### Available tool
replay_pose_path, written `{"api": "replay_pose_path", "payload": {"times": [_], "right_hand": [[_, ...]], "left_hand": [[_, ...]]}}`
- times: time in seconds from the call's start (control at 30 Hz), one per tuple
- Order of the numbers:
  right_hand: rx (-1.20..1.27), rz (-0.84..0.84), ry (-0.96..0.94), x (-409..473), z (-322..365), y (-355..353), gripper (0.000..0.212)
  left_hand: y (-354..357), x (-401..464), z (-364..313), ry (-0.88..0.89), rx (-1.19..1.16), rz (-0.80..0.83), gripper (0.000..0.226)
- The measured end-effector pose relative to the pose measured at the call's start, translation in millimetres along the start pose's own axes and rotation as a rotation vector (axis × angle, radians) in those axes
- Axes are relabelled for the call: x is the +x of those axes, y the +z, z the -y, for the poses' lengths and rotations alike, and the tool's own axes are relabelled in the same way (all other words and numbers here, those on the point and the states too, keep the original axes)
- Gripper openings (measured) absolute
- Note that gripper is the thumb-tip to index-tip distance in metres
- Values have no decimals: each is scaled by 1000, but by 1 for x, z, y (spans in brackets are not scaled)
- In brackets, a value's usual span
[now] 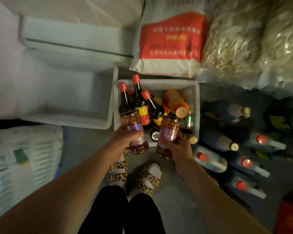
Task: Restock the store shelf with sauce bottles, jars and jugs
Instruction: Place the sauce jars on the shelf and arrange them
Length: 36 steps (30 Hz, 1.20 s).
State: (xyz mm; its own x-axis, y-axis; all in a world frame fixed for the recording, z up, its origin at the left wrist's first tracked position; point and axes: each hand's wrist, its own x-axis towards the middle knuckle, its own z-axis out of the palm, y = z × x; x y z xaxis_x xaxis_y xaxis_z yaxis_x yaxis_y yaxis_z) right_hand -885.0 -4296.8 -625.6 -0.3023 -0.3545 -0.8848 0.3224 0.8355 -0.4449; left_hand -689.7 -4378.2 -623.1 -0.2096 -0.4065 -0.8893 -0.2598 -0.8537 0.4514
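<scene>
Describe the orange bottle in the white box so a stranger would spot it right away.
Find the white foam box on the floor, ahead of the leopard-print sandals. On its right side the orange plastic bottle lies tilted on top. Unlike the upright dark red-capped sauce bottles, its pale round cap faces the camera.

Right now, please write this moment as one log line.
left hand: holds left jar | right hand: holds right jar | both above white box | dark bottles inside box
</scene>
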Motion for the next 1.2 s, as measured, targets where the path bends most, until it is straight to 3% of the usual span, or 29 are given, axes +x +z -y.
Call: {"api": "replay_pose_path", "payload": {"times": [0.2,0.33,0.47,0.57,0.67,0.73,0.83,1.0,1.1,1.2], "right_hand": [[144,62,-53,-124,79,-20,75],[275,125,-203,-218,152,-34,58],[306,280,-418,-313,223,-51,44],[321,380,-585,-379,282,-64,55],[309,428,-736,-438,339,-74,74],[322,492,-826,-470,372,-78,76],[345,547,-957,-510,412,-75,74],[398,507,-1110,-548,470,-59,75],[487,390,-1146,-557,507,-44,45],[511,237,-1187,-558,536,-26,33]], "left_hand": [[-7,-129,-100,50,-119,88,52],[0,-224,-172,164,-138,158,50],[11,-318,-239,343,-100,174,72],[21,-387,-288,492,-118,167,73],[28,-448,-334,657,-136,182,60],[29,-482,-361,755,-129,178,71],[23,-519,-397,827,-127,175,56],[7,-551,-459,971,-115,219,65],[-5,-555,-498,1052,-126,230,54],[-17,-549,-536,1119,-90,214,63]]}}
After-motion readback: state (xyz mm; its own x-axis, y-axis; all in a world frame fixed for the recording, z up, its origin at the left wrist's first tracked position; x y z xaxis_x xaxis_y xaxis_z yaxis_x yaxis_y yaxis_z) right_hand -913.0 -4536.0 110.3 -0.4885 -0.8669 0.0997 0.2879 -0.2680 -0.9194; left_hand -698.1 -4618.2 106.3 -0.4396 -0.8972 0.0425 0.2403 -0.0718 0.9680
